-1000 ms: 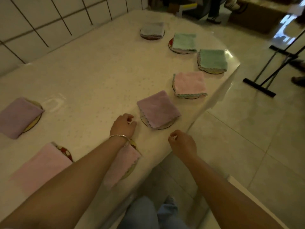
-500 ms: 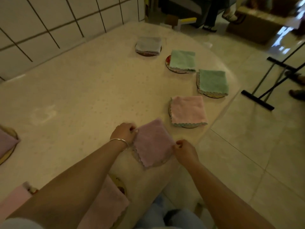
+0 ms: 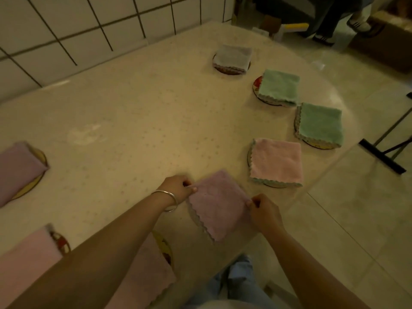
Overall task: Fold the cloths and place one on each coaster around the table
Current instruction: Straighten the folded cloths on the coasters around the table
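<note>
Squaring the folded mauve cloth [image 3: 217, 204] on its coaster looks like the step in hand. My left hand [image 3: 178, 188] pinches its left corner, my right hand [image 3: 264, 211] pinches its right corner, so it lies flat on the tabletop [image 3: 138, 121] between both grips, just near the pink cloth [image 3: 276, 162]. Next I judge: align, then release.

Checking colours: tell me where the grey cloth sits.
The grey cloth lies on a coaster at the table's far end, just beyond the nearer green cloth.
</note>
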